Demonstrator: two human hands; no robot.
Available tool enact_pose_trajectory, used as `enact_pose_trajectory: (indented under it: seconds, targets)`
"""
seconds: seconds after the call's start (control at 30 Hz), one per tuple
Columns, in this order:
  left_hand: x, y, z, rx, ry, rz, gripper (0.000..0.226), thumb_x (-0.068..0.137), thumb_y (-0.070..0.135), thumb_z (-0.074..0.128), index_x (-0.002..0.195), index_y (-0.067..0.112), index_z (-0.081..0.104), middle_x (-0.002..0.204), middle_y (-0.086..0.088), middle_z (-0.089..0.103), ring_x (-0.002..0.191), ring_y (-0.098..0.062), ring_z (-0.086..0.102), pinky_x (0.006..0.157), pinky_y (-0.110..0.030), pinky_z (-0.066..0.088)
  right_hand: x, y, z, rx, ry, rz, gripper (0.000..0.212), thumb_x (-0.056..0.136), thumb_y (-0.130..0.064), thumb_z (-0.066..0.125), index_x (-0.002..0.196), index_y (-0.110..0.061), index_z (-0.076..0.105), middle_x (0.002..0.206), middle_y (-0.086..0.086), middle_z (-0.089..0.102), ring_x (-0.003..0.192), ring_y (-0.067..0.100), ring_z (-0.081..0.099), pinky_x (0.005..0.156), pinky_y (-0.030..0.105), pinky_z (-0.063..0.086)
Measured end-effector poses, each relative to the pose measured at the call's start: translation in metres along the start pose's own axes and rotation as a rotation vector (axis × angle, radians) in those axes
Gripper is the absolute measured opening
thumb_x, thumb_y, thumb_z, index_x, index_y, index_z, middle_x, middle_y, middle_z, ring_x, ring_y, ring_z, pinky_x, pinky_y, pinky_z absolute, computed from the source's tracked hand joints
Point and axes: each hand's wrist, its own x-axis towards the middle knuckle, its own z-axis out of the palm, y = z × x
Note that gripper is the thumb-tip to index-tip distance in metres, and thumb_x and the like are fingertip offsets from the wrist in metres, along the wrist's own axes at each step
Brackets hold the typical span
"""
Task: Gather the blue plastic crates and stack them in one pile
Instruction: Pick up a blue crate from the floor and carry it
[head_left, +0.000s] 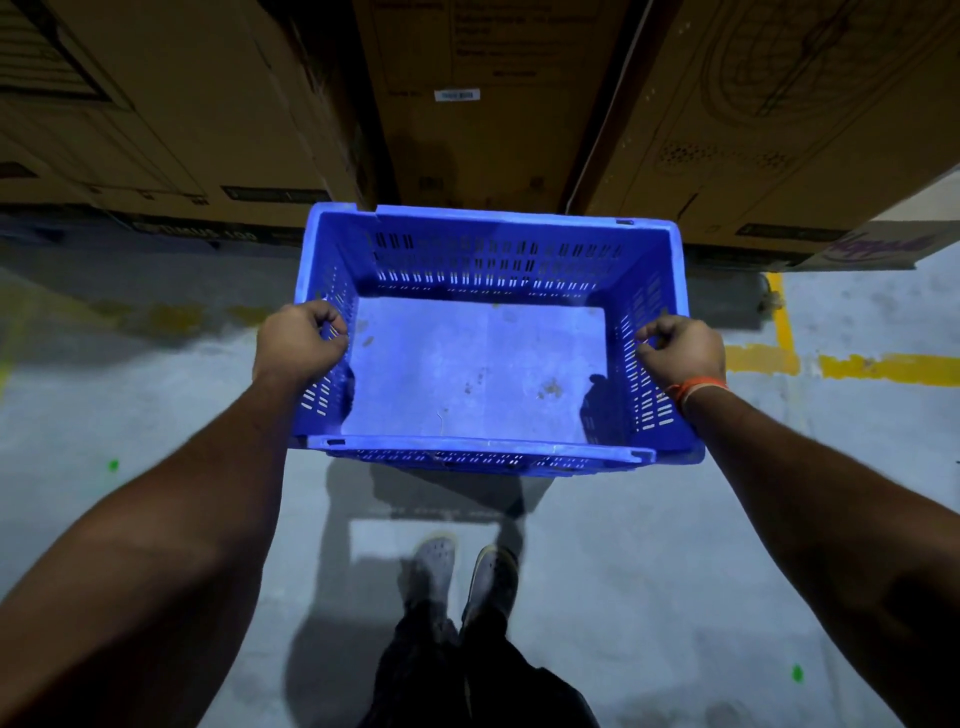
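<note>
Left floor: grey concrete floor (130, 415) is seen, marked with a faded yellow stripe and one small green dot (112, 465).
Left hand (298, 343): closed over the left rim of the crate — fingers (332, 325) are curled inward over the edge and pressed together against the slotted wall.
Blue crate (478, 364): held between both hands, level, above the floor and in front of the body; open side up. The bottom is bare apart from a few dirty smudges. Its shadow is cast on the floor beneath.
Shoes (462, 571): two are seen below the crate, side by side.
Right hand (683, 351): closed on the right rim — fingers (652, 332) hooked over the edge; an orange band (696, 389) is worn at the wrist.
Background: cardboard boxes (483, 104) are stacked just beyond the crate's far side.
Right floor: yellow line (883, 366) is painted on the concrete; a second green dot (797, 674) lies nearer.
</note>
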Motion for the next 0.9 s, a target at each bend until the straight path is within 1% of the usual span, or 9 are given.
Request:
enact_pose_trajectory:
  seconds: [0.13, 0.23, 0.3, 0.37, 0.43, 0.5, 0.57, 0.73, 0.9]
  targets:
    - [-0.004, -0.003, -0.002, -0.027, -0.039, -0.009, 0.017, 0.072, 0.031, 0.073, 0.087, 0.030, 0.066, 0.078, -0.008, 0.058, 0.078, -0.028, 0.061, 0.065, -0.030, 0.043, 0.002, 0.002, -0.003, -0.063, -0.102, -0.008, 0.033, 0.068, -0.021, 0.076, 0.101, -0.024, 0.072, 0.077, 0.012, 0.067, 0.074, 0.028, 0.064, 0.071, 0.029, 0.049]
    - [-0.013, 0.004, -0.012, -0.033, -0.109, -0.060, 0.031, 0.070, 0.035, 0.078, 0.099, 0.035, 0.066, 0.115, -0.012, 0.048, 0.105, -0.035, 0.058, 0.089, -0.040, 0.051, -0.013, 0.007, -0.010, -0.077, -0.145, 0.027, 0.063, 0.066, -0.028, 0.079, 0.126, -0.031, 0.060, 0.111, 0.021, 0.055, 0.105, 0.035, 0.054, 0.096, 0.033, 0.044]
    - [-0.027, 0.015, -0.017, 0.019, -0.052, -0.099, 0.042, 0.067, 0.036, 0.079, 0.106, 0.035, 0.065, 0.135, -0.011, 0.036, 0.125, -0.037, 0.042, 0.101, -0.049, 0.043, -0.040, 0.006, -0.019, -0.023, -0.033, 0.069, 0.067, 0.067, -0.031, 0.078, 0.131, -0.030, 0.057, 0.116, 0.019, 0.044, 0.111, 0.033, 0.045, 0.104, 0.033, 0.038]
    - [-0.045, 0.035, -0.020, 0.024, 0.084, -0.072, 0.045, 0.065, 0.034, 0.078, 0.108, 0.030, 0.064, 0.142, -0.012, 0.032, 0.129, -0.038, 0.036, 0.101, -0.053, 0.038, -0.072, 0.004, -0.033, 0.113, 0.107, 0.089, 0.061, 0.069, -0.027, 0.076, 0.128, -0.026, 0.060, 0.114, 0.015, 0.042, 0.106, 0.029, 0.048, 0.103, 0.032, 0.039]
    - [-0.059, 0.067, -0.015, -0.075, 0.141, 0.027, 0.042, 0.069, 0.029, 0.077, 0.108, 0.025, 0.065, 0.143, -0.013, 0.033, 0.126, -0.037, 0.041, 0.100, -0.050, 0.040, -0.105, 0.012, -0.047, 0.257, 0.186, 0.101, 0.055, 0.073, -0.017, 0.076, 0.126, -0.023, 0.062, 0.114, 0.011, 0.044, 0.096, 0.011, 0.053, 0.096, 0.027, 0.043]
    - [-0.067, 0.109, -0.003, -0.202, 0.011, 0.174, 0.037, 0.074, 0.023, 0.077, 0.109, 0.022, 0.065, 0.141, -0.013, 0.034, 0.112, -0.034, 0.055, 0.097, -0.042, 0.045, -0.140, 0.027, -0.061, 0.315, 0.231, 0.131, 0.049, 0.076, -0.010, 0.074, 0.123, -0.021, 0.065, 0.114, 0.012, 0.049, 0.091, -0.007, 0.052, 0.089, 0.013, 0.044]
    - [-0.074, 0.159, 0.015, -0.285, -0.186, 0.364, 0.033, 0.078, 0.018, 0.075, 0.109, 0.023, 0.065, 0.136, -0.009, 0.037, 0.099, -0.028, 0.063, 0.090, -0.037, 0.050, -0.175, 0.051, -0.074, 0.350, 0.262, 0.240, 0.042, 0.076, -0.007, 0.073, 0.116, -0.021, 0.068, 0.113, 0.012, 0.056, 0.083, -0.004, 0.058, 0.079, 0.001, 0.041]
    - [-0.115, 0.308, 0.055, -0.329, -0.498, 0.764, 0.025, 0.083, 0.014, 0.070, 0.100, 0.032, 0.066, 0.119, -0.001, 0.050, 0.091, -0.014, 0.065, 0.087, -0.030, 0.050, -0.264, 0.128, -0.107, 0.491, 0.375, 0.522, 0.029, 0.080, -0.010, 0.069, 0.091, -0.036, 0.071, 0.093, -0.003, 0.069, 0.073, 0.000, 0.063, 0.075, 0.020, 0.047]
    - [-0.193, 0.434, 0.107, -0.301, -0.776, 0.982, 0.017, 0.081, 0.022, 0.066, 0.091, 0.037, 0.066, 0.109, 0.006, 0.056, 0.077, -0.006, 0.069, 0.082, -0.026, 0.054, -0.348, 0.215, -0.143, 0.593, 0.589, 0.691, 0.024, 0.083, -0.009, 0.065, 0.089, -0.031, 0.073, 0.086, -0.007, 0.072, 0.074, 0.004, 0.063, 0.073, 0.024, 0.049]
